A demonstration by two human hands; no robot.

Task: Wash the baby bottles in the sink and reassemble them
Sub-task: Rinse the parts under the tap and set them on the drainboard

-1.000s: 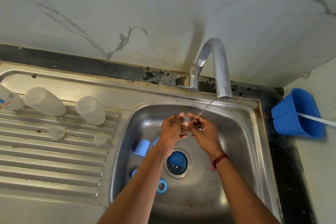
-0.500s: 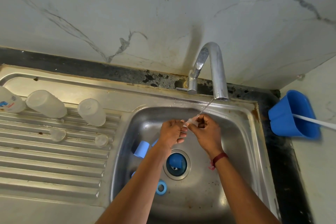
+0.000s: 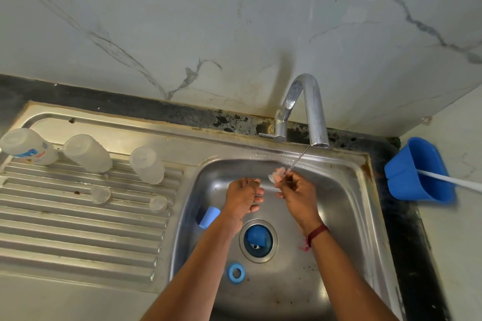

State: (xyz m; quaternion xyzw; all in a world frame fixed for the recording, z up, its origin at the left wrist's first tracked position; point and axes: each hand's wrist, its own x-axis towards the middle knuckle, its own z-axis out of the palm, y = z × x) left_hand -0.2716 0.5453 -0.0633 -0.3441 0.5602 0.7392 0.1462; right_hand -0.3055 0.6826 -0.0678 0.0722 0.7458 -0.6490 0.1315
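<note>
Rinsing a clear teat (image 3: 277, 177) pinched in the right hand (image 3: 297, 195), left hand (image 3: 243, 197) loose and empty; wet silicone may slip toward the drain (image 3: 275, 241).

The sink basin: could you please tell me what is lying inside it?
A blue cap sits over the drain, a blue ring lies nearer you, and a second blue cap is half hidden by the left forearm. Whatever lies beneath both forearms cannot be seen.

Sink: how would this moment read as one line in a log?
right hand grips clear teat and thin wire below tap | left hand beside, nothing seen held | three bottles on drainboard | blue ring in sink
</note>
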